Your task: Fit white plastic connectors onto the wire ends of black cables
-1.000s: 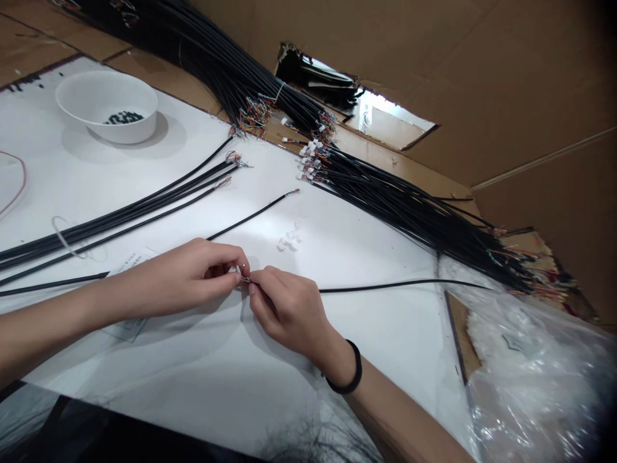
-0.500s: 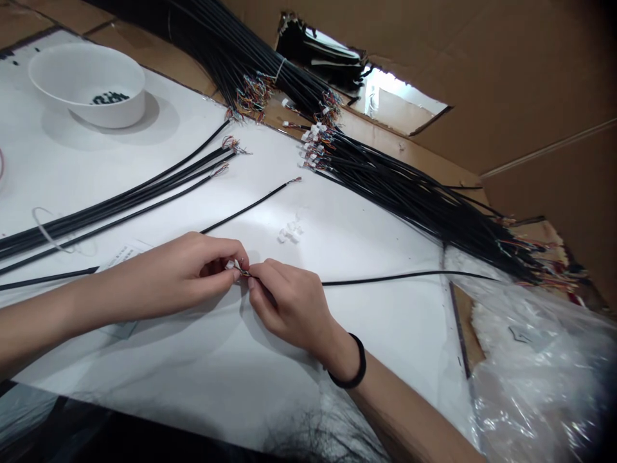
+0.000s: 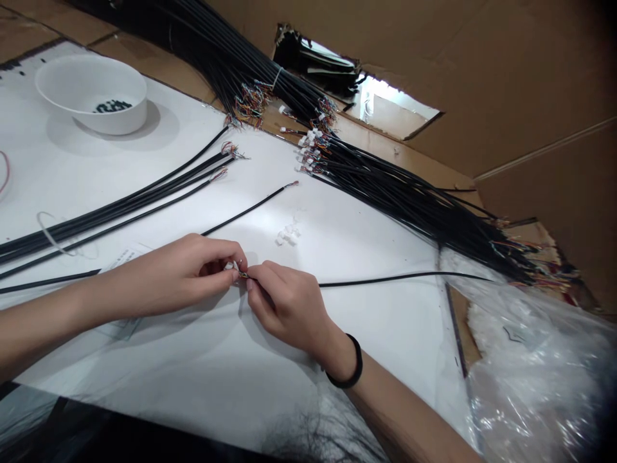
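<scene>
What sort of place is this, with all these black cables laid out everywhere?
Probably a cable-assembly bench inside cardboard walls: a bundle of black cables with coloured wire ends, loose white plastic connectors, and a left hand and right hand working at one cable end.

From my remote seat the whole view has shifted since the first picture: the round white plastic bowl (image 3: 116, 122) at the upper left of the frame now sits higher and further left, and the thin red wire (image 3: 4, 172) at the left edge has shrunk to a short arc. A small white plastic connector (image 3: 228, 265) now shows at the fingertips of the person's left hand (image 3: 168, 273), where it barely showed before. The fine multicoloured wire ends (image 3: 243, 274) pinched between that hand and the right hand (image 3: 289, 308) sit slightly higher in the frame.
</scene>
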### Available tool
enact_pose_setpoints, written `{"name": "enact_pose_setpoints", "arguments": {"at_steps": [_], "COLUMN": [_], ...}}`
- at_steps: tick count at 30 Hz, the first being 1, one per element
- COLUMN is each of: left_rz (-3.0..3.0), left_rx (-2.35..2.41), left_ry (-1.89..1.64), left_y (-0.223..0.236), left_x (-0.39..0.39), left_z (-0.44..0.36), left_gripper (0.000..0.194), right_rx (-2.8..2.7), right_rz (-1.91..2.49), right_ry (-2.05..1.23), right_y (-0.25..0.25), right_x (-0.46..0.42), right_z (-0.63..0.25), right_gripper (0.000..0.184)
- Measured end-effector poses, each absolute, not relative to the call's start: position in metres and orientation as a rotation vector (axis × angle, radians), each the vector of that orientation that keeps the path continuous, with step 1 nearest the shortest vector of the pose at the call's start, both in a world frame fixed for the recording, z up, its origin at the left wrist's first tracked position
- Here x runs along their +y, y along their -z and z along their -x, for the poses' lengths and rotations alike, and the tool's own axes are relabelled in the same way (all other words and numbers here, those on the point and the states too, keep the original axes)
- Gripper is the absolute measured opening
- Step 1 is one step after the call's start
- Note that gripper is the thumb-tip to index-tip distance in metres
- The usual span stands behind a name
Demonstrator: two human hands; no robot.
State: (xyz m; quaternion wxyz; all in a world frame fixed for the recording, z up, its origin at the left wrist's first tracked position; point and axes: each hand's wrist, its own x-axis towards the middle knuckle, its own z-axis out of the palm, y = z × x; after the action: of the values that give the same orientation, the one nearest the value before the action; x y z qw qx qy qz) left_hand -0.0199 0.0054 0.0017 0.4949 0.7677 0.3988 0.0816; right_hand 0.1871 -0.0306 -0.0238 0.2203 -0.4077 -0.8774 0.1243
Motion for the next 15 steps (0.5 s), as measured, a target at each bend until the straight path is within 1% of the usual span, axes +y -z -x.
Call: {"name": "enact_pose_setpoints", "arguments": {"at_steps": [15], "left_rz": [-1.866], "left_rx": [0.963], "left_ry": [-0.205], "left_y": [-0.0026], "left_x": [0.0063], "left_z": [0.0194], "left_gripper": [0.02], "right_rx": [-2.423], "right_rz": [1.134], "right_ry": [-0.349], "right_y": [0.0238], "right_x": [-0.0311], "right_z": [-0.1872], "right_gripper": [0.027]}}
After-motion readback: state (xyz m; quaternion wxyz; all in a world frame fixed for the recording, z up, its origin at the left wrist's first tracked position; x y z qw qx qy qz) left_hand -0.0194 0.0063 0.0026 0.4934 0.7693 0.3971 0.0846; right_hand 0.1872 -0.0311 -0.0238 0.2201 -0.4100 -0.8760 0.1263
